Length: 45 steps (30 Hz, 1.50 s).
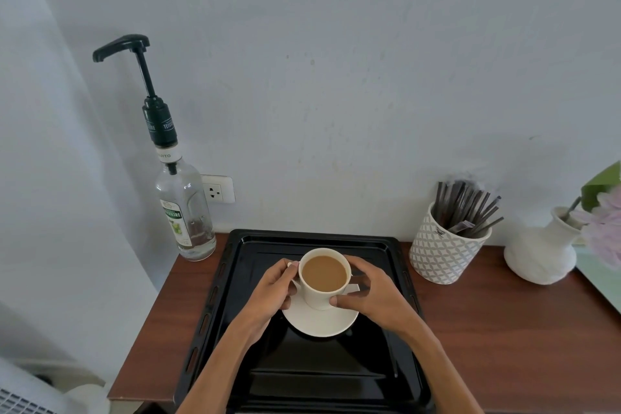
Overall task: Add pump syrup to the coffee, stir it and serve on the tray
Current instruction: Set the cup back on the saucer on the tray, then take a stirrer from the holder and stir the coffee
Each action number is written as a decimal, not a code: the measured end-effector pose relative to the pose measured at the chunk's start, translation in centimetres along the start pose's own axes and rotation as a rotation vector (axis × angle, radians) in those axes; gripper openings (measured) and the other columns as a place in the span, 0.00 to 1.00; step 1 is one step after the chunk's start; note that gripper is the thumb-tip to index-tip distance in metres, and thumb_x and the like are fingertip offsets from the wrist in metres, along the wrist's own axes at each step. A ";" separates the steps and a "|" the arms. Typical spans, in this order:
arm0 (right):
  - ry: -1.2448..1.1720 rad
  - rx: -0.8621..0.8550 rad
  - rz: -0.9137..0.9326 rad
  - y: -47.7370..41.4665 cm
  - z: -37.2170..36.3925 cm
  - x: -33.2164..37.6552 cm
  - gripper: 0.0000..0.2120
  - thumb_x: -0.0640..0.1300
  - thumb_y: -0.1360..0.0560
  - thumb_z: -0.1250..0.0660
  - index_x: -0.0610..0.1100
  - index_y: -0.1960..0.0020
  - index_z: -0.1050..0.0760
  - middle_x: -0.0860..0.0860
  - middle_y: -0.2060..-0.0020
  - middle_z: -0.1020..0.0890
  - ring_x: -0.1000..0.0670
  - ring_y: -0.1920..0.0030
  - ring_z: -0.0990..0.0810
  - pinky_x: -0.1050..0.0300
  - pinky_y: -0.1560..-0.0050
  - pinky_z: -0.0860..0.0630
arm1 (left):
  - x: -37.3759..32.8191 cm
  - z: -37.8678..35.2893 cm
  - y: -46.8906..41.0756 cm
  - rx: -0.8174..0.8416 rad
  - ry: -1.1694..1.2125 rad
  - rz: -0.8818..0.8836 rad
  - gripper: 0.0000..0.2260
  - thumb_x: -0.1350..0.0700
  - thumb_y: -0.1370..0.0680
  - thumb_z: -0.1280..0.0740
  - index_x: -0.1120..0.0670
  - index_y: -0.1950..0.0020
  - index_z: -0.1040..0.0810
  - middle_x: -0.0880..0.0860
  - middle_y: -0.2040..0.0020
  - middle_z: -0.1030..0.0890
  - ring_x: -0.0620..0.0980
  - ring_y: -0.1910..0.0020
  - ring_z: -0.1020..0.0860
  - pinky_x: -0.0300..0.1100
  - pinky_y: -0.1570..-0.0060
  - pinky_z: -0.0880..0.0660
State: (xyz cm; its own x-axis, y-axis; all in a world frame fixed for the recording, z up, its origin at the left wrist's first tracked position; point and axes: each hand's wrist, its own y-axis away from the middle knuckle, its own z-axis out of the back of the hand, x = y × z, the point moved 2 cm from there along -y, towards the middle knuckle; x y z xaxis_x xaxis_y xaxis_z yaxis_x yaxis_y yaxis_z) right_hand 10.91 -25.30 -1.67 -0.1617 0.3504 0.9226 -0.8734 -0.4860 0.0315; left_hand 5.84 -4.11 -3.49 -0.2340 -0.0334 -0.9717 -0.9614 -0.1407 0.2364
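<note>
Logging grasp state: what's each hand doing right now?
Left hand: fingers curled on the coffee cup.
Right hand: fingers closed on the same cup, over the tray.

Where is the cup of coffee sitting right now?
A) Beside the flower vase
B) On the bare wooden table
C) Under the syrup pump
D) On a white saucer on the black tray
D: the coffee cup stands on a white saucer on the black tray, with the left hand and right hand on either side of it.

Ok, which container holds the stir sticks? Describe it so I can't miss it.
Start at the black tray on the brown table. Just right of its far corner stands a patterned cup full of dark stir sticks. Unlike the plain white vase beside it, it has a grey lattice print.
</note>
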 end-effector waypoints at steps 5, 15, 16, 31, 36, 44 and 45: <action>0.067 -0.019 -0.024 0.1 1.5 0.5 0.40 0.49 0.34 0.17 0.54 0.26 0.30 0.55 0.37 0.20 0.55 0.40 0.18 0.54 0.42 0.17 | 0.0 0.0 0.1 0.009 0.024 -0.009 0.14 0.50 0.15 0.41 0.57 0.48 0.20 0.48 0.65 0.29 0.41 0.70 0.35 0.35 0.71 0.39; 0.193 -0.368 0.052 2.1 8.6 4.9 0.23 0.48 0.27 0.22 0.57 0.34 0.23 0.56 0.52 0.16 0.61 0.56 0.16 0.72 0.58 0.24 | -0.1 -0.1 0.0 0.018 0.053 -0.018 0.14 0.52 0.15 0.41 0.61 0.47 0.21 0.52 0.62 0.30 0.43 0.70 0.35 0.35 0.74 0.40; 0.202 -0.389 0.052 2.3 9.2 5.3 0.21 0.47 0.26 0.23 0.57 0.35 0.22 0.56 0.53 0.16 0.61 0.57 0.17 0.72 0.60 0.24 | -0.1 -0.1 0.1 0.017 0.056 -0.019 0.14 0.53 0.15 0.41 0.60 0.48 0.21 0.52 0.62 0.30 0.43 0.69 0.35 0.35 0.74 0.39; 0.487 -0.772 0.097 3.4 17.7 6.9 0.06 0.46 0.21 0.32 0.52 0.49 0.16 0.55 0.67 0.19 0.56 0.66 0.21 0.61 0.66 0.29 | -0.2 0.1 0.1 0.019 0.053 -0.014 0.13 0.51 0.16 0.39 0.55 0.51 0.18 0.53 0.61 0.26 0.44 0.66 0.29 0.38 0.71 0.34; 0.553 -0.554 -0.087 0.8 20.2 5.5 0.10 0.46 0.19 0.33 0.46 0.43 0.15 0.47 0.60 0.15 0.49 0.62 0.18 0.54 0.54 0.22 | -0.3 0.2 0.1 0.030 0.054 -0.009 0.13 0.50 0.16 0.39 0.53 0.53 0.17 0.50 0.62 0.24 0.43 0.66 0.28 0.39 0.71 0.33; 0.624 -0.426 -0.143 0.0 21.0 4.5 0.09 0.44 0.19 0.33 0.49 0.47 0.14 0.48 0.57 0.15 0.49 0.58 0.17 0.55 0.54 0.23 | -0.3 0.3 0.0 0.026 0.033 -0.006 0.14 0.50 0.16 0.39 0.52 0.55 0.17 0.49 0.63 0.23 0.43 0.66 0.27 0.39 0.70 0.33; 0.554 -0.394 -0.138 -0.1 20.8 4.9 0.09 0.47 0.18 0.34 0.50 0.48 0.14 0.49 0.59 0.15 0.50 0.62 0.16 0.57 0.56 0.23 | -0.3 0.4 -0.1 0.023 0.029 -0.005 0.14 0.50 0.16 0.39 0.53 0.54 0.17 0.49 0.63 0.23 0.44 0.65 0.28 0.39 0.70 0.33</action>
State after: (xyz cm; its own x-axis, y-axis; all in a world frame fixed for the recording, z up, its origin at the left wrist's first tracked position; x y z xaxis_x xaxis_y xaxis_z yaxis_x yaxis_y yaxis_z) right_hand 19.79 -40.20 10.84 -0.1560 0.7963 0.5844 -0.9877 -0.1169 -0.1043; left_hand 5.92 -3.74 -3.22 -0.2255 -0.0611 -0.9723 -0.9657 -0.1178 0.2314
